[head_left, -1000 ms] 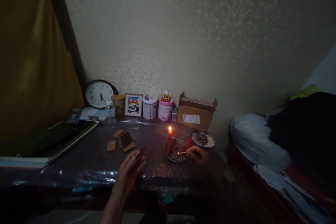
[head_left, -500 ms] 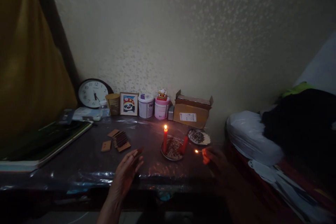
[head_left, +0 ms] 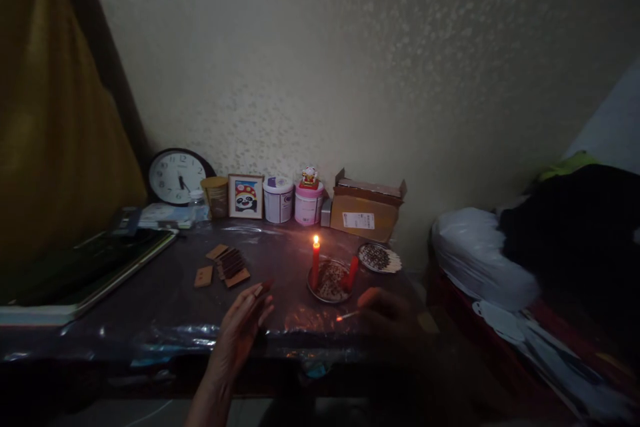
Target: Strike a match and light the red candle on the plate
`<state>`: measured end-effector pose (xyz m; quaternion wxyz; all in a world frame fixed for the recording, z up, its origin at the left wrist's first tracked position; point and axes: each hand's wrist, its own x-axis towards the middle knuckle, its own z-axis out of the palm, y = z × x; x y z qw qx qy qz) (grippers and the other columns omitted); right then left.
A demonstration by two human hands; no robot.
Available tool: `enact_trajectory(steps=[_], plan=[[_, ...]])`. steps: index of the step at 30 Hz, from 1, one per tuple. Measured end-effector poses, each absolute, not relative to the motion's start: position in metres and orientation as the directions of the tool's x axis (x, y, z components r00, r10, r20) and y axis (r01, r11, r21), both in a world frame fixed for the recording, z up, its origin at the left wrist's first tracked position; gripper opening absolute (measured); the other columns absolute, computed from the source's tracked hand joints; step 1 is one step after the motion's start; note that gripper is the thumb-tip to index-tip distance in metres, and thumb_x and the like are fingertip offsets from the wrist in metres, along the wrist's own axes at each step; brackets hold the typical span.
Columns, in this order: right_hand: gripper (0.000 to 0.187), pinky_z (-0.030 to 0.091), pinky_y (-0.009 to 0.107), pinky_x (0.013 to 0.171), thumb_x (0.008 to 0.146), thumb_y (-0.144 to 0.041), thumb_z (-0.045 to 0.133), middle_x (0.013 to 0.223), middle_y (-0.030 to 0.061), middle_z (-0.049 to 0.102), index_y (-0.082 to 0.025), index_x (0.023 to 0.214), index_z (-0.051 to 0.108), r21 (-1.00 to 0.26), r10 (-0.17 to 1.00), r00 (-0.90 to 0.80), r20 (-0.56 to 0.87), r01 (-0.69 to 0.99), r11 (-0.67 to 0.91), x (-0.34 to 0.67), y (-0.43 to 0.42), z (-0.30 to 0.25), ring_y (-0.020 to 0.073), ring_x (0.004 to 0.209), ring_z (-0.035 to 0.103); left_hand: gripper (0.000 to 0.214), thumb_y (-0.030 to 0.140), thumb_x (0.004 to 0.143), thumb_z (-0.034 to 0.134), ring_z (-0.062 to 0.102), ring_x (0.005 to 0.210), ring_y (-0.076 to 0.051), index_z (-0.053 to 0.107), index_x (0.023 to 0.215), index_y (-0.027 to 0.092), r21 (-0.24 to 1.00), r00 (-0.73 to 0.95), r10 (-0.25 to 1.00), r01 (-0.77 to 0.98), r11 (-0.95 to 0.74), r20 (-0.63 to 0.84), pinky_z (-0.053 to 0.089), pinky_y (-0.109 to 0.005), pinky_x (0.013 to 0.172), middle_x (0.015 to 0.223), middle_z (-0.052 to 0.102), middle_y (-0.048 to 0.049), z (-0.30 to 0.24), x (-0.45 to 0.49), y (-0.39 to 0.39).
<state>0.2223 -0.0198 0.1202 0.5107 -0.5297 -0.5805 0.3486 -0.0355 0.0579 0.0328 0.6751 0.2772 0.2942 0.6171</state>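
1. Nearest, the left hand (head_left: 243,327) hung over the near edge of the counter (head_left: 165,310), fingers stretched out and pinching a small matchbox (head_left: 263,288) at their tips.
2. Right of it, the right hand (head_left: 383,307) was dim and blurred in the dark; it gripped a matchstick (head_left: 347,315) whose left end glowed faintly, low over the counter's near right part.
3. Just beyond the matchstick stood a round metal dish (head_left: 330,282) of spent matches, with a lit red candle (head_left: 315,260) upright at its left rim and a second, unlit red candle (head_left: 351,272) leaning at its right.
4. A smaller plate (head_left: 379,258) heaped with matchsticks lay just to the far right of the dish.
5. Further left, a few brown card pieces (head_left: 224,265) lay scattered mid-counter, and a stack of books (head_left: 85,273) filled the left end.
6. Along the far wall ran a clock (head_left: 176,177), a framed panda picture (head_left: 245,196), two tubs (head_left: 293,200) and an open cardboard box (head_left: 367,208).
7. A bed (head_left: 530,280) with a white bundle sat at the right.
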Motion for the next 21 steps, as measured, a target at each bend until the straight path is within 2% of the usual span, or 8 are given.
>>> enact_trajectory(steps=[2, 5, 8, 10, 12, 17, 21], plan=[[0.013, 0.040, 0.020, 0.051, 0.066, -0.032, 0.065, 0.057, -0.0031, 0.058, -0.019, 0.064, 0.064, -0.917, 0.978, 0.057, 0.201, 0.362, 0.168, 0.229, -0.018, 0.111, 0.0115, 0.054, 0.051, 0.030, 0.033, 0.068, 0.069, 0.063, 0.089, -0.019, 0.067, 0.094, 0.020, 0.738, 0.066, 0.996, -0.669, 0.087, -0.058, 0.050, -0.033, 0.082, 0.115, 0.065, -0.0073, 0.033, -0.036, 0.058], [0.014, 0.040, 0.021, 0.051, 0.066, -0.033, 0.064, 0.060, -0.0030, 0.060, -0.020, 0.071, 0.065, -0.936, 0.981, 0.119, 0.153, 0.335, 0.106, 0.251, -0.013, 0.093, 0.0124, 0.055, 0.054, 0.030, 0.033, 0.067, 0.069, 0.064, 0.087, -0.019, 0.067, 0.094, 0.020, 0.741, 0.068, 0.996, -0.665, 0.091, -0.062, 0.051, -0.032, 0.081, 0.115, 0.065, -0.0077, 0.031, -0.036, 0.059], [0.019, 0.038, 0.021, 0.046, 0.058, -0.036, 0.069, 0.046, -0.0051, 0.054, -0.019, 0.064, 0.066, -0.944, 0.928, 0.344, 0.142, 0.329, 0.022, 0.287, -0.004, 0.080, 0.0116, 0.046, 0.049, 0.029, 0.033, 0.069, 0.068, 0.064, 0.087, -0.019, 0.067, 0.094, 0.020, 0.739, 0.078, 0.995, -0.667, 0.094, -0.057, 0.051, -0.031, 0.081, 0.115, 0.065, -0.0075, 0.031, -0.035, 0.060], [0.022, 0.038, 0.023, 0.046, 0.051, -0.036, 0.072, 0.045, -0.0044, 0.055, -0.018, 0.060, 0.066, -0.950, 0.860, 0.477, 0.180, 0.310, 0.026, 0.311, 0.003, 0.076, 0.0121, 0.046, 0.049, 0.027, 0.033, 0.070, 0.067, 0.063, 0.088, -0.018, 0.067, 0.094, 0.020, 0.739, 0.088, 0.995, -0.666, 0.101, -0.057, 0.051, -0.031, 0.081, 0.114, 0.065, -0.0071, 0.031, -0.035, 0.060], [0.023, 0.039, 0.024, 0.048, 0.048, -0.037, 0.072, 0.047, -0.0039, 0.056, -0.018, 0.060, 0.066, -0.954, 0.816, 0.542, 0.200, 0.298, 0.035, 0.333, 0.010, 0.075, 0.0128, 0.047, 0.050, 0.027, 0.033, 0.070, 0.067, 0.063, 0.088, -0.019, 0.067, 0.093, 0.020, 0.742, 0.088, 0.994, -0.662, 0.107, -0.065, 0.051, -0.031, 0.080, 0.114, 0.065, -0.0070, 0.031, -0.033, 0.060], [0.031, 0.041, 0.026, 0.050, 0.048, -0.042, 0.072, 0.054, -0.0014, 0.061, -0.016, 0.063, 0.066, -0.964, 0.754, 0.620, 0.216, 0.259, 0.063, 0.366, 0.027, 0.075, 0.0150, 0.051, 0.054, 0.028, 0.034, 0.070, 0.067, 0.062, 0.093, -0.021, 0.066, 0.094, 0.020, 0.753, 0.097, 0.992, -0.646, 0.123, -0.079, 0.051, -0.032, 0.082, 0.116, 0.064, -0.0080, 0.027, -0.030, 0.061], [0.035, 0.043, 0.026, 0.050, 0.056, -0.047, 0.068, 0.059, -0.0006, 0.061, -0.017, 0.072, 0.065, -0.966, 0.769, 0.594, 0.238, 0.229, 0.121, 0.374, 0.035, 0.085, 0.0139, 0.051, 0.055, 0.029, 0.033, 0.071, 0.067, 0.062, 0.092, -0.020, 0.065, 0.096, 0.019, 0.757, 0.112, 0.991, -0.641, 0.130, -0.075, 0.051, -0.031, 0.081, 0.116, 0.064, -0.0079, 0.024, -0.027, 0.063]])
